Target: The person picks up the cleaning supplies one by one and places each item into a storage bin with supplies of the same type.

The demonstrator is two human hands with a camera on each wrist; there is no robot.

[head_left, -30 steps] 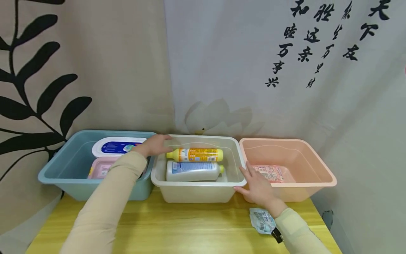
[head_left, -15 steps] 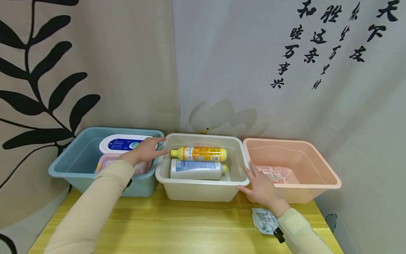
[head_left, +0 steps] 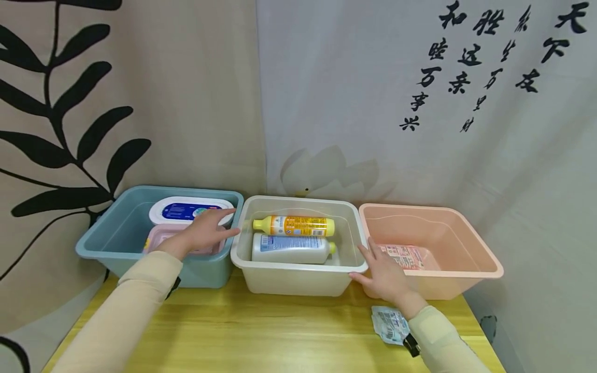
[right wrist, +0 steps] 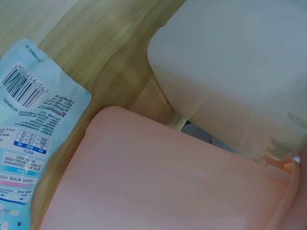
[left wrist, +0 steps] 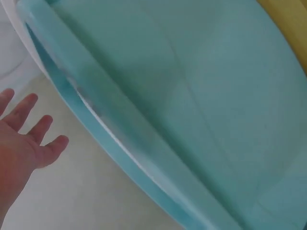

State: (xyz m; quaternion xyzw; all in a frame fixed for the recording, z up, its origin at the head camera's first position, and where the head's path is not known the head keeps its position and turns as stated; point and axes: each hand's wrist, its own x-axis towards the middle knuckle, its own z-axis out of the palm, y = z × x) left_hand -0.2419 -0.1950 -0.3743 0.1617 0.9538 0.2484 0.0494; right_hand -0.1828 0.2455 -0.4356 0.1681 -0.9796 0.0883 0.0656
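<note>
My left hand [head_left: 202,233] hovers over the right part of the blue bin [head_left: 186,272], fingers spread toward the white bin [head_left: 294,282]. In the left wrist view, the hand [left wrist: 26,136] shows spread fingers beside the blue bin's rim. My right hand [head_left: 384,274] lies at the white bin's front right corner, fingers extended by its rim beside the pink bin [head_left: 443,284]. Inside the white bin lie a yellow bottle [head_left: 298,226] and a white bottle [head_left: 286,256]. A white pack with a blue label [head_left: 170,211] and a pink container [head_left: 160,234] lie in the blue bin.
A light blue pouch [head_left: 389,325] lies on the wooden table [head_left: 261,336] near my right wrist, and shows closely in the right wrist view. A pink printed packet [head_left: 404,256] lies in the pink bin. A printed curtain [head_left: 210,103] hangs behind the bins.
My left hand has moved from the white bin's left rim leftward and nearer, over the blue bin. The right hand stays put at the white bin. The head view has shifted slightly.
</note>
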